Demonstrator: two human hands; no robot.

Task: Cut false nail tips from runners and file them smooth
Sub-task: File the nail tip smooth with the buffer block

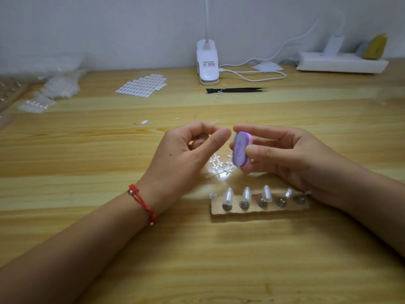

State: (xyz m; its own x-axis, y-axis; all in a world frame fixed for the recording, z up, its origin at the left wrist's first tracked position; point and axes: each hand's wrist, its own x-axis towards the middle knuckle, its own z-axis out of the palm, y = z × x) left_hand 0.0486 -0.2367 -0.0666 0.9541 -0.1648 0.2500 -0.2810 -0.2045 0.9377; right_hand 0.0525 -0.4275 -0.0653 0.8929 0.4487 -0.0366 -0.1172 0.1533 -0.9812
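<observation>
Over the pale wooden worktop, my right hand is clamped on an oval purple foam filing block. My left hand has thumb and forefinger pinched together, I judge on a clear false nail tip too small to see. Light one-way strokes should smooth its cut edge. Glossy pearly pointed tips stand on a brown cardboard strip, and brittle clear plastic runners lie between my hands.

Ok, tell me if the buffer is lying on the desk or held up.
Held up. The right hand grips the buffer on end, clear of the desk, purple face showing.
</observation>
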